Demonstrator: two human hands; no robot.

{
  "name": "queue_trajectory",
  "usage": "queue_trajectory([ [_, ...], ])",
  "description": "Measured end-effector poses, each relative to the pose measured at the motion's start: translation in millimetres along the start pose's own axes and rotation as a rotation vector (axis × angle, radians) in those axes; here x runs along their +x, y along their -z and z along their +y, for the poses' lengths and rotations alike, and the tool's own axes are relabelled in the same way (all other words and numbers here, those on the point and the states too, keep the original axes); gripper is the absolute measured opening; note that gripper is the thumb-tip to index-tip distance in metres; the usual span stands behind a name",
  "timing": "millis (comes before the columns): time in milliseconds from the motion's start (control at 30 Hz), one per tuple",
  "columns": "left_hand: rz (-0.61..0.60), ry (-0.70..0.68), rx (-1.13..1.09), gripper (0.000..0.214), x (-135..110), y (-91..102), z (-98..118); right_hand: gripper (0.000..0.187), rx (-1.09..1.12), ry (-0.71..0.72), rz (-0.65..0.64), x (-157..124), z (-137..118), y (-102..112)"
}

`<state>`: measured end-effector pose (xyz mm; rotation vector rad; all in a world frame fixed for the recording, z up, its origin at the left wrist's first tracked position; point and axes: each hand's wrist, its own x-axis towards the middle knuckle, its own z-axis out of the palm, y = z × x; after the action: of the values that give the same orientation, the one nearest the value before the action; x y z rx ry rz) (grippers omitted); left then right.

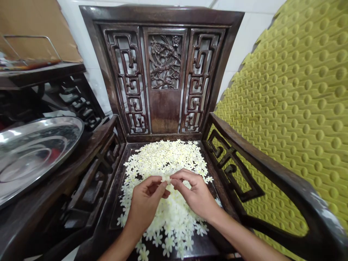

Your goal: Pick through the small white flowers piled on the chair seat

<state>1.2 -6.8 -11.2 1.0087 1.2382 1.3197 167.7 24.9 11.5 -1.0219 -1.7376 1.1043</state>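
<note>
Your left hand [146, 197] and right hand [197, 194] both pinch one small, white, petalled flower [165, 179], meeting it from nine and three o'clock. Work appears under way on this piece. Many loose white-and-yellow flowers [165, 156] lie on the dark, polished wooden seat [115, 216], twelve through six o'clock, seemingly unworked; finished pieces cannot be distinguished.

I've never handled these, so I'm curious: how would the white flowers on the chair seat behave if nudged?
The white flowers would probably scatter, since those at the edges lie separately on the seat. They're likely light: each looks small beside the left hand and right hand. Their petals look thin, so they may bend easily.
</note>
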Motion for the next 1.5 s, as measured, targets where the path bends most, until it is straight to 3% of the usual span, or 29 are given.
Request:
queue_trajectory([
  [100, -0.005, -0.045, 0.059, 0.013, 2.3, 3.8, -2.2, 0.028, 0.187, -0.098, -0.024, 2.6, 1.8, -1.3],
  [233, -0.020, -0.219, 0.160, 0.007, 3.1, 3.8, -0.3, 0.020, 0.439, -0.258, -0.045, 4.7, 8.8, -8.1],
  [333, -0.023, -0.272, 0.183, 0.009, 1.1, 0.8, 3.6, 0.021, 0.440, -0.255, -0.072, 2.5, 9.0, -15.5],
  [533, -0.025, -0.026, 0.008, 0.022, -8.3, -4.5, 5.1, 0.023, 0.037, -0.120, 0.030, -6.0, 0.5, -25.0],
  [700, -0.046, 0.159, -0.159, 0.024, -12.9, -6.4, -1.2, 0.030, -0.085, -0.045, 0.042, -6.0, 2.4, -25.8],
  [1067, -0.018, 0.237, -0.204, 0.027, -7.0, 0.8, -0.4, 0.030, 0.104, -0.035, 0.019, -4.4, 6.7, -20.0],
  [1267, 0.011, 0.237, -0.277, 0.030, -8.6, 6.5, -1.7, 0.015, 0.245, -0.112, -0.032, -4.6, 8.1, -24.6],
  [1400, 0.051, 0.288, -0.378, 0.029, -8.6, 8.7, -3.5, 0.013, 0.241, -0.112, 0.029, -6.6, 6.7, -31.4],
  [1500, -0.003, 0.322, -0.380, 0.025, -10.3, 7.4, 0.5, 0.009, 0.153, -0.046, 0.092, -8.1, 3.6, -29.9],
])
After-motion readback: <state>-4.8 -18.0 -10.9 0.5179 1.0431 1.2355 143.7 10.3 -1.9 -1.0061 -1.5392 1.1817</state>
